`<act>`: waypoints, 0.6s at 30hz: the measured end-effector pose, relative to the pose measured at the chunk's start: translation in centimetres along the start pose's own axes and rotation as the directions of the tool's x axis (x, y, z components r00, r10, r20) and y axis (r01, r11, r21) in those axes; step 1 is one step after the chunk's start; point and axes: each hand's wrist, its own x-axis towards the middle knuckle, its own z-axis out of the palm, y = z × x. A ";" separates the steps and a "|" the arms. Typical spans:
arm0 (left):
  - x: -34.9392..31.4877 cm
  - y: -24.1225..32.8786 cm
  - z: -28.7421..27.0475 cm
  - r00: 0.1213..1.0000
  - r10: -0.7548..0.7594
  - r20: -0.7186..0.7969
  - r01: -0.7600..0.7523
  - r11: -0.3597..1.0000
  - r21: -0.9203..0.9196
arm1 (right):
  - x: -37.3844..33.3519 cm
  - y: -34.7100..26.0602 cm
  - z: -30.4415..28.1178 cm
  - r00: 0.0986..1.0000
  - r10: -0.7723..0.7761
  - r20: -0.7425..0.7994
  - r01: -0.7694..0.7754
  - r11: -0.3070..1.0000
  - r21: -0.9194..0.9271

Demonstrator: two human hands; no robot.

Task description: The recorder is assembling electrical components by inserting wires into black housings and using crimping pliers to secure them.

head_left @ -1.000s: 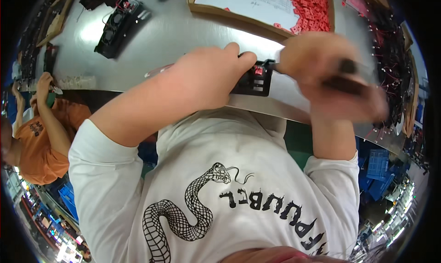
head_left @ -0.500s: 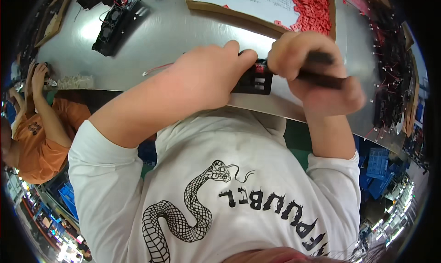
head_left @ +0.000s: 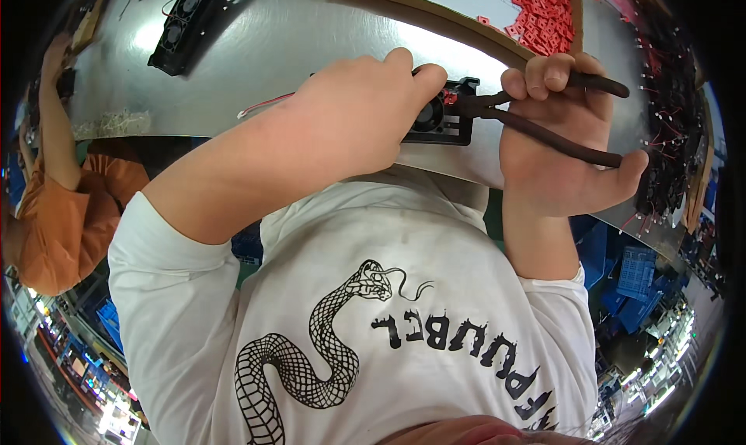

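Note:
My left hand (head_left: 353,122) is closed on a black fan housing (head_left: 457,132), pressing it near the table's front edge and covering its left part. A round fan shows inside the uncovered end. Beside that fan sits a small red piece (head_left: 449,97), with the jaws of the pliers right at it. Those dark-handled pliers (head_left: 556,140) lie in my right hand (head_left: 556,118). Its fingers curl around the upper handle while the thumb rests by the end of the lower one, and the handles are spread apart. From under my left wrist a thin red-and-white wire (head_left: 268,104) sticks out.
Another black housing with fans (head_left: 183,25) lies at the far left. A cardboard tray (head_left: 435,13) of red pieces (head_left: 544,17) stands at the back. Black units with wires (head_left: 668,150) are piled along the right edge. A co-worker's orange sleeve (head_left: 66,235) is at left.
The pliers, blurred before, now show clearly with their jaws at the red piece. My right hand has moved slightly right. My left hand keeps holding the housing. The co-worker's arm has shifted farther away.

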 end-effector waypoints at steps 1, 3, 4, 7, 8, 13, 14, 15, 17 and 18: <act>0.0 -0.1 0.0 1.000 0.006 -0.012 -0.006 1.000 -0.005 | 0.0 0.1 0.0 1.000 0.005 -0.019 -0.005 1.000 0.016; -0.1 -0.1 0.1 1.000 0.007 -0.014 -0.007 1.000 -0.006 | 0.1 0.2 0.0 1.000 0.008 -0.019 -0.008 1.000 0.011; -0.1 -0.2 0.2 1.000 0.009 -0.016 -0.009 1.000 -0.005 | 0.1 0.2 0.0 1.000 0.009 -0.020 -0.009 1.000 0.007; 0.0 -0.4 0.2 1.000 0.004 0.003 -0.004 1.000 -0.019 | 0.2 0.0 -0.1 1.000 -0.008 0.016 0.008 1.000 -0.005; 0.0 -0.4 0.1 1.000 0.003 0.001 -0.003 1.000 -0.020 | 0.3 0.2 -0.1 1.000 -0.006 0.017 0.006 1.000 -0.005; 0.3 -0.6 0.2 1.000 0.011 -0.005 -0.011 1.000 -0.028 | 0.7 0.7 -1.0 0.997 -0.034 0.066 0.032 0.999 0.033; 0.2 -0.7 0.2 1.000 0.008 -0.003 -0.008 1.000 -0.027 | 0.8 0.9 -1.1 0.997 -0.033 0.066 0.031 0.999 0.036; 0.2 -0.7 0.2 1.000 0.012 -0.003 -0.013 1.000 -0.026 | 1.0 1.0 -1.2 0.990 -0.026 0.138 0.020 0.999 0.043; 0.4 -0.8 0.1 1.000 0.022 -0.001 -0.022 0.999 -0.023 | 2.4 1.3 -1.9 0.978 -0.022 0.207 0.013 0.999 0.047; 0.5 -0.8 0.0 0.999 0.045 -0.006 -0.045 0.999 -0.022 | 4.1 1.4 -2.6 0.872 0.060 0.485 -0.056 0.998 -0.022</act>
